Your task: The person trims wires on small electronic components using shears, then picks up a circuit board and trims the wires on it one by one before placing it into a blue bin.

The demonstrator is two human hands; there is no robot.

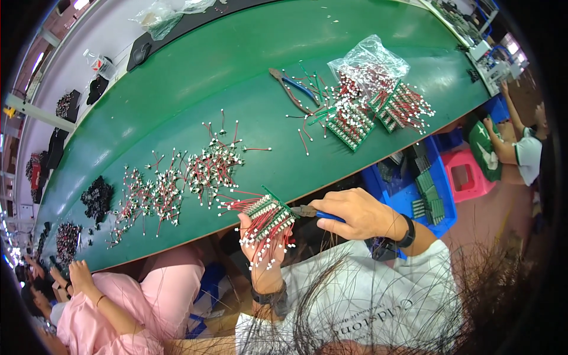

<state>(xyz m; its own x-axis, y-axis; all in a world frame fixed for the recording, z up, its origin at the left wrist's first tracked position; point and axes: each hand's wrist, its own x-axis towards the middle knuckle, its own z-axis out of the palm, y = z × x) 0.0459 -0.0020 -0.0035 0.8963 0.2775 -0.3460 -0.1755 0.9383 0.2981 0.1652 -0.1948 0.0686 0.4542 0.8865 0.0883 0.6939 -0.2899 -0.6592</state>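
My left hand (271, 266) holds a green circuit board panel (267, 214) at the table's near edge. Rows of white connectors cover it, and red wires with white plugs fan out from both sides. My right hand (354, 212) is closed around the blue handles of a pair of pliers (328, 216). The metal jaws (303, 211) meet the panel's right edge; whether they grip it or only touch it I cannot tell. Much of my left palm and fingers lies hidden under the panel and wires.
Loose red-wired pieces (210, 168) lie in heaps to the left, beside a black pile (97, 200). Farther right are more wired panels (352, 125), a clear plastic bag (371, 59) and another pair of pliers (294, 89). A blue bin (441, 204) stands below; a person in pink (142, 284) sits left.
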